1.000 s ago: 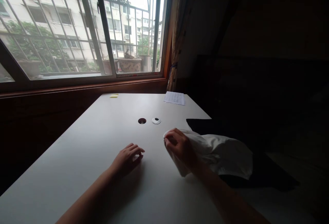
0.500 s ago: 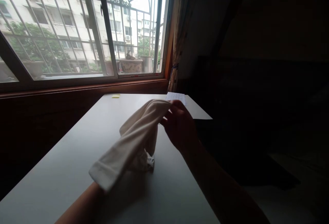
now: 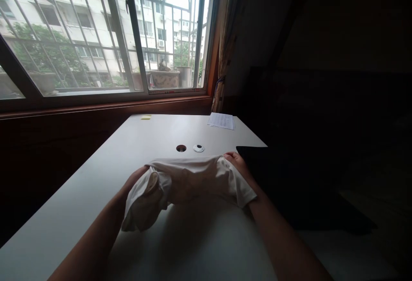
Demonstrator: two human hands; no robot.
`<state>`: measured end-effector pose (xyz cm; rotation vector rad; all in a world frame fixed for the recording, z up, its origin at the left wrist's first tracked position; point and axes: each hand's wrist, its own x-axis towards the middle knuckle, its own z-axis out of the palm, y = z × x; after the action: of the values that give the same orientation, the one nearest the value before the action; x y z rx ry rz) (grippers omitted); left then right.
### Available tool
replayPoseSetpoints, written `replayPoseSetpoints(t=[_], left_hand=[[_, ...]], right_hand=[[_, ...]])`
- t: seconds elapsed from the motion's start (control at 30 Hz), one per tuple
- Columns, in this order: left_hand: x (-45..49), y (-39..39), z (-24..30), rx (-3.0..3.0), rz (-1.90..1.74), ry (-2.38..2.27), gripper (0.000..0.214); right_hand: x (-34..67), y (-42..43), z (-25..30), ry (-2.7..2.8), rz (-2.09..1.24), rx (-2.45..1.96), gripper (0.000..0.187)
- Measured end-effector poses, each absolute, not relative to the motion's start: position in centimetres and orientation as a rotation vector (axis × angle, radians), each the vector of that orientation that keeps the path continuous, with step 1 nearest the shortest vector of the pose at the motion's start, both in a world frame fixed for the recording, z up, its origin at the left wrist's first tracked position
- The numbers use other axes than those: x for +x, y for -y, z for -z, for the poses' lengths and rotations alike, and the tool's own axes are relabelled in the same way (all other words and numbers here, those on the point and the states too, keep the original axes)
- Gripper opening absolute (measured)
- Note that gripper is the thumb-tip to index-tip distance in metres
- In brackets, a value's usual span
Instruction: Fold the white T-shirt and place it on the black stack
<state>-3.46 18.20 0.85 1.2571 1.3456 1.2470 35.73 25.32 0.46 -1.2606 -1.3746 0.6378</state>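
Observation:
A cream cloth garment hangs stretched between my two hands, above the white table. Its folds hide its exact cut; loose parts like sleeves or legs droop at both ends. My left hand grips the upper left edge, most of its fingers hidden behind the cloth. At the upper right end my right hand pinches the garment, fingers curled over its edge. The lower part of the cloth hangs just over the tabletop and casts a shadow there.
The white table has a round cable hole and a loose round cover beyond the garment. Farther back lie a yellow sticky note and sheets of paper. A dark flat object borders the right side.
My left hand, earlier covered by the garment, has come out and now holds its left end. The right hand has moved lower and nearer. The cloth is now spread sideways, uncovering the cable hole.

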Motion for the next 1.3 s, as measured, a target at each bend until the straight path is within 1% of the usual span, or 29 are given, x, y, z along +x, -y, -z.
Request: replayPoseSetpoints(t=[0.13,0.23,0.3,0.37,0.47,0.6,0.67,0.77,0.93,1.1,1.2,1.3], left_hand=[[-3.9,-18.7,-0.5,1.050,-1.165,-1.473,0.040],[-3.4,-19.0,0.0,1.068,-1.121,-1.580,0.041],[-3.3,-19.2,0.6,1.178,-1.114,-1.635,0.043],[-3.5,-19.4,1.2,1.361,-1.135,-1.696,0.049],[-4.3,-19.5,1.9,1.692,-1.159,-1.790,0.055],[-5.1,-19.4,1.7,2.071,-1.208,-1.837,0.042],[-5.3,-19.4,1.4,2.108,-1.272,-1.869,0.036],[-5.7,-19.4,0.9,2.084,-1.416,-1.887,0.029],[-7.3,-19.0,-0.2,1.897,-1.547,-1.953,0.025],[-8.9,-18.7,-1.3,1.647,-1.545,-1.941,0.031],[-8.9,-18.5,-2.0,1.550,-1.527,-1.759,0.037],[-8.3,-18.0,-2.6,1.364,-1.414,-1.556,0.045]], right_hand=[[35.8,-25.2,0.2,1.363,-0.545,-1.342,0.028],[35.0,-24.0,-0.7,1.536,-0.237,-1.317,0.019],[33.9,-22.7,-1.5,1.752,-0.049,-1.212,0.013],[32.3,-21.4,-2.1,2.007,-0.054,-1.060,0.013],[29.7,-19.8,-1.7,2.358,-0.177,-0.894,0.014],[27.5,-19.2,0.1,2.553,-0.137,-1.009,0.025],[27.3,-19.4,0.7,2.572,-0.070,-1.076,0.021],[27.9,-19.8,0.9,2.532,0.001,-1.127,0.017],[29.9,-20.3,-0.5,2.182,0.094,-1.177,0.025],[32.0,-20.5,-2.0,1.788,0.145,-1.131,0.024],[32.8,-20.6,-2.3,1.643,0.178,-1.100,0.022],[33.2,-20.5,-2.6,1.513,0.201,-1.103,0.023]])
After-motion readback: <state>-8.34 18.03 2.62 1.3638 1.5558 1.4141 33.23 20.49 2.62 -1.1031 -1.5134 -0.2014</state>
